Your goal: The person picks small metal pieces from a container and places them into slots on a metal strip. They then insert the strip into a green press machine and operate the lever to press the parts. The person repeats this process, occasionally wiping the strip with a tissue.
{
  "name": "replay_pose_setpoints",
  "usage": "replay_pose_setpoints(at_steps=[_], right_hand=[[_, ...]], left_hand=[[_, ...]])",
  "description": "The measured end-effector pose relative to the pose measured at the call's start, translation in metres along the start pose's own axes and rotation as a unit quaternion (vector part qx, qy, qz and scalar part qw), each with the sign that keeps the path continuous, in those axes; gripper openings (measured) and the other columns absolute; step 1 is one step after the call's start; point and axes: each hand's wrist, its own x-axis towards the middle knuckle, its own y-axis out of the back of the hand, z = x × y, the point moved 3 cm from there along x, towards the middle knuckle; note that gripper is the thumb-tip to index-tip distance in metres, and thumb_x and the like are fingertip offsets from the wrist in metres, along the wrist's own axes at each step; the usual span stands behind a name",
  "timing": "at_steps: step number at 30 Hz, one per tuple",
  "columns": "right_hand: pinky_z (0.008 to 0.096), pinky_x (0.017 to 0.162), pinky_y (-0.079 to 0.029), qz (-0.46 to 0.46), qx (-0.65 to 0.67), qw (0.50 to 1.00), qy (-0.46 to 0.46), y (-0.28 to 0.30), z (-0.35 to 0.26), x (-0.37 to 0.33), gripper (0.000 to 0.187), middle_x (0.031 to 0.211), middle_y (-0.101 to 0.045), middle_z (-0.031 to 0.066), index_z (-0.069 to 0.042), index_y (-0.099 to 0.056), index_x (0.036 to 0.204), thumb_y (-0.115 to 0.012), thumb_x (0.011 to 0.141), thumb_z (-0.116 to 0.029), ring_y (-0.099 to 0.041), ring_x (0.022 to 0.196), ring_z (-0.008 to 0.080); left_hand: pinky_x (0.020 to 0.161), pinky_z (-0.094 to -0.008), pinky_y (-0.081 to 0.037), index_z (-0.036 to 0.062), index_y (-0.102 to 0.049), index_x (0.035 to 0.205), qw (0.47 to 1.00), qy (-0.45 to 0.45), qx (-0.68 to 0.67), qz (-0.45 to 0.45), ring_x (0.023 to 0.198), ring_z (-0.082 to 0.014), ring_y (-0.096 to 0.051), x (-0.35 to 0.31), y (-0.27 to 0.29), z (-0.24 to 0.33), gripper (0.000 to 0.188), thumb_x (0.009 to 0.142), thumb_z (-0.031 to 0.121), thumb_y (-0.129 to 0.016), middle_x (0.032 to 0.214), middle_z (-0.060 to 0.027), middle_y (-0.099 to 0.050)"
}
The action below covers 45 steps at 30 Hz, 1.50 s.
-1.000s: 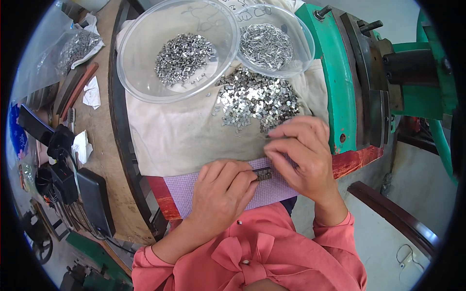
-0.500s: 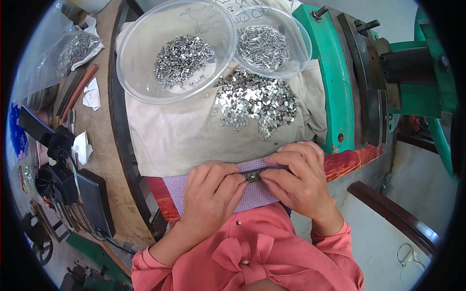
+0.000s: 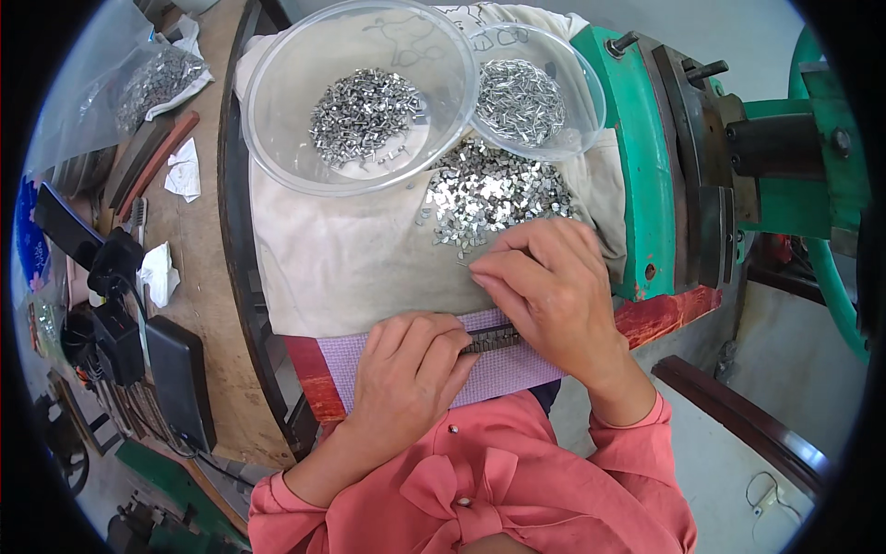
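Note:
On a purple checked mat [image 3: 346, 365] lies a dark, narrow metal strip [image 3: 498, 339] with a row of small segments. My left hand [image 3: 406, 365] pinches its left end between thumb and fingers. My right hand [image 3: 554, 291] is off the strip, over the beige cloth [image 3: 351, 268], with thumb and index fingertips together. A thin metal pin [image 3: 463, 263] shows at those fingertips. Just beyond is a heap of small, flat, shiny metal plates [image 3: 498, 194].
Behind the heap stand a large clear plastic bowl [image 3: 268, 157] of short metal pieces and a smaller clear bowl [image 3: 591, 115] of thin pins. A green machine [image 3: 637, 212] borders the right. Leftward, a wooden bench [image 3: 235, 351] carries a black box [image 3: 180, 379], tissues and bagged parts.
My right hand has let go of the strip's right end and moved forward to the near edge of the heap. The left hand stays on the strip. The view has shifted slightly.

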Motion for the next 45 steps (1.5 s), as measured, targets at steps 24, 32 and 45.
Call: replay_pose_setpoints(at_steps=[24,32,45], right_hand=[[0.0434,0.088,-0.044,0.155,-0.158,0.975,0.026,0.049,0.013,0.047,0.016,0.11,-0.067,0.0058,-0.009,-0.069,0.082,-0.079,0.07,-0.007,-0.057,0.106,0.031],[0.044,0.088,-0.044,0.167,-0.233,0.958,0.008,0.059,0.039,0.058,0.017,0.111,-0.067,0.0062,-0.011,-0.075,0.092,-0.081,0.076,-0.012,-0.056,0.106,0.0313],[0.0418,0.088,-0.047,-0.016,0.05,0.998,-0.025,0.017,-0.007,-0.053,0.022,0.113,-0.066,0.005,-0.01,-0.074,0.088,-0.085,0.068,-0.009,-0.058,0.105,0.0293]], left_hand=[[0.077,-0.0389,-0.046,0.0054,-0.067,0.093,1.0,-0.005,-0.025,0.013,0.091,-0.0274,-0.062,-0.002,0.0,-0.004,0.027,0.071,0.003,-0.082,0.098,-0.0058,-0.067],[0.075,-0.0382,-0.046,0.0064,-0.069,0.093,0.999,-0.037,0.001,0.027,0.09,-0.0257,-0.063,-0.002,0.0,-0.005,0.027,0.07,0.001,-0.081,0.096,-0.0043,-0.067],[0.075,-0.0387,-0.044,0.0084,-0.066,0.092,1.0,-0.012,-0.018,0.01,0.088,-0.026,-0.062,0.0,-0.003,-0.004,0.027,0.069,0.0,-0.079,0.096,-0.0033,-0.068]])
